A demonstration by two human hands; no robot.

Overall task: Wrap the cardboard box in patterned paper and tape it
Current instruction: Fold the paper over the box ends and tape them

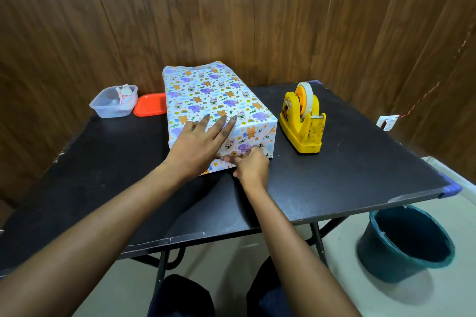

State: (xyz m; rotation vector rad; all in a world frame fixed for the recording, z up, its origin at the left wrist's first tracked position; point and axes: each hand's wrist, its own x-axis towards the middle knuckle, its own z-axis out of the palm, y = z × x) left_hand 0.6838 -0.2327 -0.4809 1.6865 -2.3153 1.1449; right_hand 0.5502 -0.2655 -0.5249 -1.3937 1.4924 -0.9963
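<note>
The rectangular box [213, 95], covered in white animal-printed paper [255, 134], lay on the black folding table [334, 175] beside a yellow plastic tape dispenser [302, 123]. The left hand [198, 144] pressed flat on its top, fingers straight and spread. The right hand [251, 166], fingers curled, pinched the paper fold at the near end.

Soft, even indoor light falls from overhead, moderately bright. The black surface [347, 183] carries a pale, diffuse sheen across its near part. Blurred shadows lie on it beneath the forearms [103, 226], and the bucket [407, 242] throws a faint shadow onto the floor [322, 298] toward the viewer. The print on the wrapped box [213, 95] is crisp at centre. The fingertips [206, 119] of the left hand [198, 144] look slightly smeared. Wide-angle bending curves the wall panels [128, 20] and stretches the forearms at the bottom edge.
</note>
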